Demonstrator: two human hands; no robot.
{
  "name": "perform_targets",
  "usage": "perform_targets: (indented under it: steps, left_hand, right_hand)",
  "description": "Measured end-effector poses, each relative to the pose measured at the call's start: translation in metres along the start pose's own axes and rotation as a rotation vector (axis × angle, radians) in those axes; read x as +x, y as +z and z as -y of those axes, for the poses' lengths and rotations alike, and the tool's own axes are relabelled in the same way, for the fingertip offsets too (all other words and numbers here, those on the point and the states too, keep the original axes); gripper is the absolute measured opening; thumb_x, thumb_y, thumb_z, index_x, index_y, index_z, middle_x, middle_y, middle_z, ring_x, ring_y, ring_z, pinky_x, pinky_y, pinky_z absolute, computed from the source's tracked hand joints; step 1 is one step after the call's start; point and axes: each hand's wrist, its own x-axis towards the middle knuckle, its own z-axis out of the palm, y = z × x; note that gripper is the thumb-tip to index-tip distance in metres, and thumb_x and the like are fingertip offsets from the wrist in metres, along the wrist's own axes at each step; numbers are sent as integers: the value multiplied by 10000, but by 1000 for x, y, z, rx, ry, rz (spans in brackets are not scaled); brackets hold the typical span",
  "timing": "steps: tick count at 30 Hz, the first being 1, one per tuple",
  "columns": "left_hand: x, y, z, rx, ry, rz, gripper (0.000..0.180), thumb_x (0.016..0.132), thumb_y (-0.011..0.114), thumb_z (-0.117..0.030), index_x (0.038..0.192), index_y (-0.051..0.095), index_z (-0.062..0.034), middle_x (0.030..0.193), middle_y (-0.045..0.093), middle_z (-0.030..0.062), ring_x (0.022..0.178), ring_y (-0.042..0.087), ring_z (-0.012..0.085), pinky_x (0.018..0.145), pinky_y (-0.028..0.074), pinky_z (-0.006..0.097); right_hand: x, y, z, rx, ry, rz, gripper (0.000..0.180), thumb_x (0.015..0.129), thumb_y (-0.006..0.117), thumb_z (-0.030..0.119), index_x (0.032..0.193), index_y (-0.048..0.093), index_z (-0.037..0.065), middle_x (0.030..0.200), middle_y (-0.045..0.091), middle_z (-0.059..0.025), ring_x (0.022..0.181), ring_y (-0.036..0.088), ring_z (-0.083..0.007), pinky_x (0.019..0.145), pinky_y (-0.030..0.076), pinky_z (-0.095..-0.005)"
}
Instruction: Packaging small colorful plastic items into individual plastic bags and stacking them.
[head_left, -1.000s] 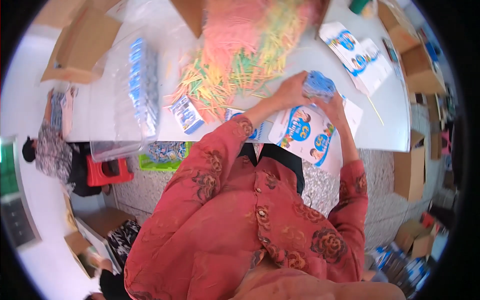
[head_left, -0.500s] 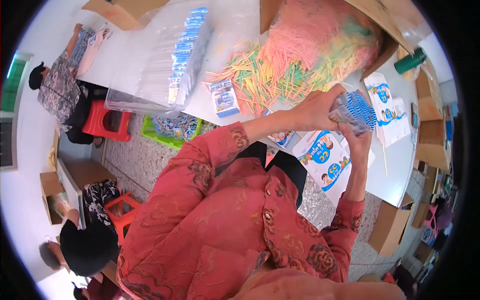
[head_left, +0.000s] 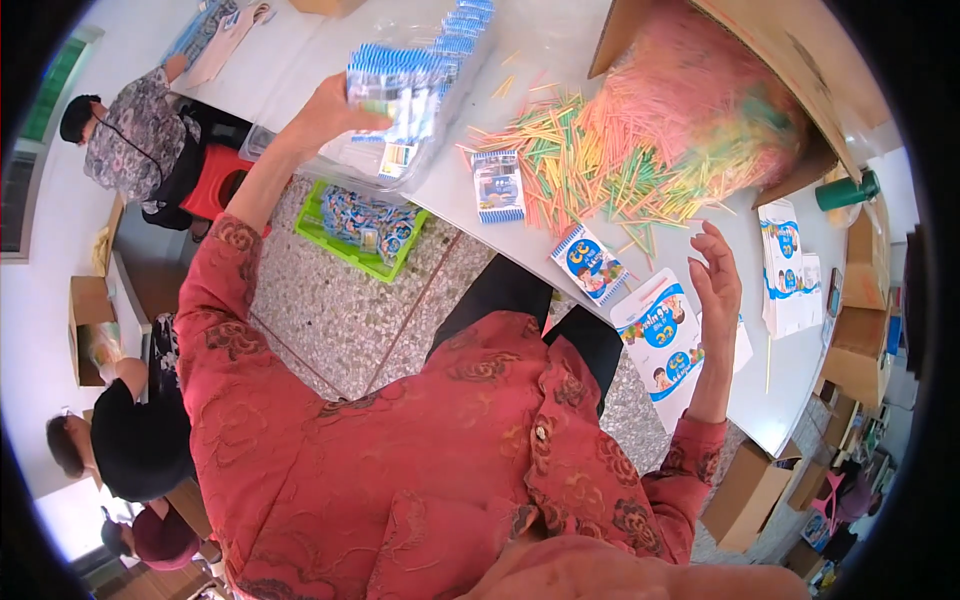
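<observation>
My left hand grips a stack of small blue-and-white striped packets over a clear plastic tray. A row of similar blue-topped packets stands along that tray. My right hand holds nothing, its fingers apart and slightly bent. Beneath it lie flat white-and-blue printed cartons at the table's near edge. To the left of them rests a printed packet, and another packet lies beside the loose coloured sticks.
A large cardboard box lies open, pink, yellow and green sticks spilling from it. Folded cartons and a green bottle are at the right. On the floor sit a lime-green basket of packets and a brown box. Other people sit at left.
My left hand has carried the stack of packets from the right, where both hands held it, leftward to the tray. My right hand has let go and opened.
</observation>
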Motion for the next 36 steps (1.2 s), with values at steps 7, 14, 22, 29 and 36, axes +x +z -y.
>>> perform_targets:
  steps: [7, 14, 22, 29, 36]
  left_hand:
    - [10, -19, 63, 77, -396, 207, 590, 602, 749, 9, 1149, 529, -22, 1075, 615, 85, 985, 577, 203, 913, 417, 337]
    - [37, 0, 88, -248, -480, 413, 631, 557, 735, 71, 1148, 541, -34, 1087, 605, 77, 1013, 561, 208, 923, 412, 355]
    - [37, 4, 92, 453, -433, 396, 628, 542, 805, -112, 1110, 550, -34, 1049, 615, 109, 985, 573, 248, 882, 435, 348]
    - [33, 4, 92, 797, -175, 334, 725, 531, 814, -205, 1162, 496, -42, 1065, 592, 133, 1019, 551, 260, 886, 431, 360]
    - [37, -2, 100, 238, -472, 443, 690, 562, 796, -82, 1176, 484, -40, 1046, 590, 112, 985, 550, 253, 879, 426, 364]
  right_hand:
    - [32, 23, 1, 7, 36, 106, 271, 839, 536, 60, 1106, 534, 14, 1256, 474, -116, 1152, 451, -187, 961, 349, -311]
    - [63, 62, 0, 13, 8, 274, 247, 846, 534, 37, 1091, 539, 7, 1162, 522, -56, 1011, 510, -127, 864, 408, -266]
    - [73, 92, 8, -189, 7, 391, 209, 809, 582, 56, 1013, 585, 11, 1004, 598, -49, 916, 553, -129, 811, 445, -281]
    - [83, 99, 0, -212, 73, 445, 206, 816, 579, 62, 1014, 582, 5, 965, 592, -35, 881, 547, -123, 828, 440, -268]
    - [118, 133, 34, -294, -144, 470, 234, 809, 590, 76, 1031, 573, 3, 991, 599, -66, 898, 554, -138, 822, 439, -275]
